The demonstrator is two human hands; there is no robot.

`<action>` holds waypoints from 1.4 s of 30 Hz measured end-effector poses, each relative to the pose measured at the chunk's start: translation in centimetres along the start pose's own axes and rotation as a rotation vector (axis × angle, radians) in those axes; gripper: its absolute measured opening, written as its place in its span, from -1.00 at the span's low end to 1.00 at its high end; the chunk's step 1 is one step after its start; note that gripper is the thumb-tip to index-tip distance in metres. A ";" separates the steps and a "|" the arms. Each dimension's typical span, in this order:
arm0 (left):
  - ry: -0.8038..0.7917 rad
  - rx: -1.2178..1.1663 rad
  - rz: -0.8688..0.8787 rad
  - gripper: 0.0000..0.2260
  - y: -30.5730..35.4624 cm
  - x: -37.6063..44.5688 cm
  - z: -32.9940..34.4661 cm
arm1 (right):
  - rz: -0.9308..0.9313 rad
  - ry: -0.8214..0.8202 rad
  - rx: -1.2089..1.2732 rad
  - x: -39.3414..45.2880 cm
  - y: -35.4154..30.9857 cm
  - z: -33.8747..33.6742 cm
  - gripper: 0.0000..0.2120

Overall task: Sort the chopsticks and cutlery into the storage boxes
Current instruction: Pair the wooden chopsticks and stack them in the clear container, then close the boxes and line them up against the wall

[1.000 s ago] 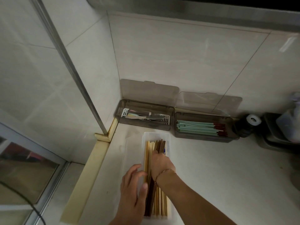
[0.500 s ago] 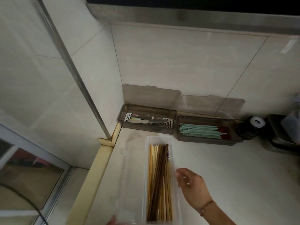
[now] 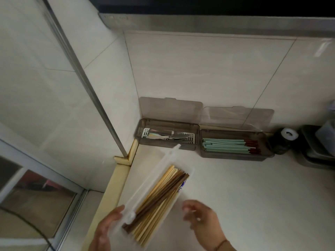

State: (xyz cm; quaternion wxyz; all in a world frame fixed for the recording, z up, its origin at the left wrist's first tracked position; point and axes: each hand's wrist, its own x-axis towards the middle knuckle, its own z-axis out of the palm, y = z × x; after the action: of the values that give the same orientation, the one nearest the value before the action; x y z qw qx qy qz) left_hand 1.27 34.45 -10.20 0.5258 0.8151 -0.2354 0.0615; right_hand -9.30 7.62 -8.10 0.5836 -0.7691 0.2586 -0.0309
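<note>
White counter (image 3: 244,187) | left hand (image 3: 105,230) grips clear box's (image 3: 188,175) lid (image 3: 154,180) | right hand (image 3: 201,220) loosely open, empty

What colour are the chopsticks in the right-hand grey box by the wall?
Mint green chopsticks with dark red ends, seen in the head view.

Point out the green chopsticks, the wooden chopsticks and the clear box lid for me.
green chopsticks (image 3: 223,146), head view, middle of the green shafts.
wooden chopsticks (image 3: 159,201), head view, mid-length of the bundle.
clear box lid (image 3: 154,178), head view, middle of its raised edge.
</note>
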 end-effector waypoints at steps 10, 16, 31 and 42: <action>-0.095 0.483 0.142 -0.67 5.4 -2.1 3.1 | -0.281 -0.228 -0.549 9.1 -4.4 -6.4 -0.33; -0.144 0.611 0.093 -0.52 5.4 -2.4 3.9 | -0.398 -0.393 -0.752 10.7 -3.1 -6.1 -0.48; -0.010 0.897 0.078 -0.65 4.6 -1.6 4.9 | -0.661 0.038 -0.909 9.3 -0.4 -4.5 -0.41; -0.331 0.758 -0.105 -0.46 3.3 2.9 3.1 | -0.701 0.028 -0.747 3.5 3.1 -5.0 -0.43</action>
State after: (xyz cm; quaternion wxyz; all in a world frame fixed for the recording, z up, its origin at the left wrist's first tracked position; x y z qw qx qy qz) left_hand 1.88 29.71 -7.81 0.1461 0.9607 -0.2357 -0.0152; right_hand -9.12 1.12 -10.21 0.2199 -0.9652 -0.0139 -0.1405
